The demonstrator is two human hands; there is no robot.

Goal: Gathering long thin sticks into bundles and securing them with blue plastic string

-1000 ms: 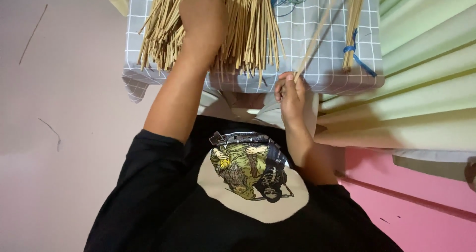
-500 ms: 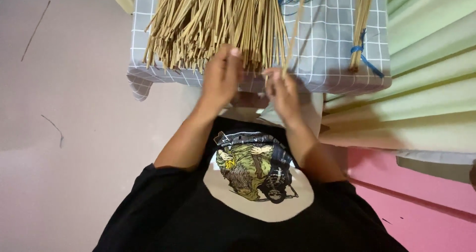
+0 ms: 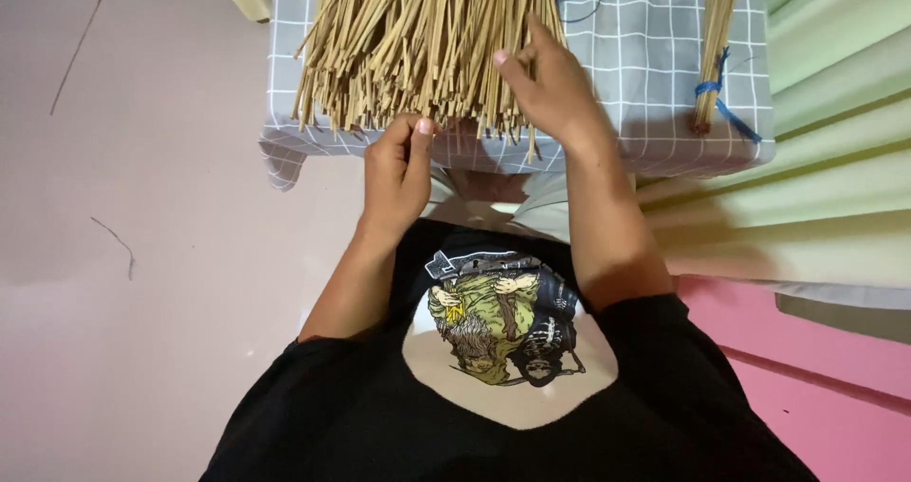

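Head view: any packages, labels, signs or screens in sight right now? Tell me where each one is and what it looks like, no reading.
No packages, labels, signs or screens show.
Nearest thing: a printed picture on the black shirt, on the chest below the hands; a rounded cream patch with a green and brown figure.
Left hand is at the cut ends of the loose pile of tan sticks on the grey checked cloth; right hand rests on it.

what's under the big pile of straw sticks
A grey checked cloth covering a small table lies under the pile of sticks. The right hand rests on the pile; the left hand is at its ends. The tabletop is hidden.
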